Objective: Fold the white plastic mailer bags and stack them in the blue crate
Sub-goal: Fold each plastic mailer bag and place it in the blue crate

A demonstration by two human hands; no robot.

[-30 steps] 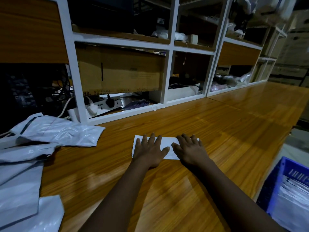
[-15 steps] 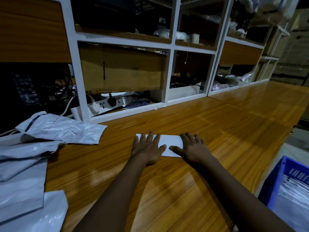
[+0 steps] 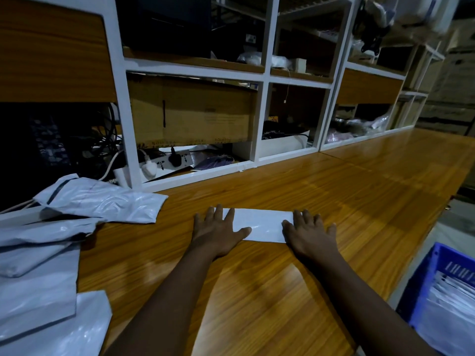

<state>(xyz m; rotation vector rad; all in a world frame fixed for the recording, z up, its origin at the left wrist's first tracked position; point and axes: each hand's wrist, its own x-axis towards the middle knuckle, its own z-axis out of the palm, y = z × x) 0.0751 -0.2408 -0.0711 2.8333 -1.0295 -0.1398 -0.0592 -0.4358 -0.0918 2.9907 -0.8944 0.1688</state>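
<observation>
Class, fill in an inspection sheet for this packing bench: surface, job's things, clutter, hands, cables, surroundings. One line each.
Surface: glossy wooden bench, with patches of glare.
Job's things: one folded mailer flat on the bench; unfolded mailers heaped at the left; blue crate at lower right beside the bench, stacked mailers inside.
Clutter: plastic-wrapped items in a shelf bay.
Hands: left hand and right hand lie flat, pressing the folded mailer's ends.
Cables: power strip with plugs, and leads, in the left bays.
Surroundings: white shelf frame behind the bench, holding a cardboard box; dim light.
</observation>
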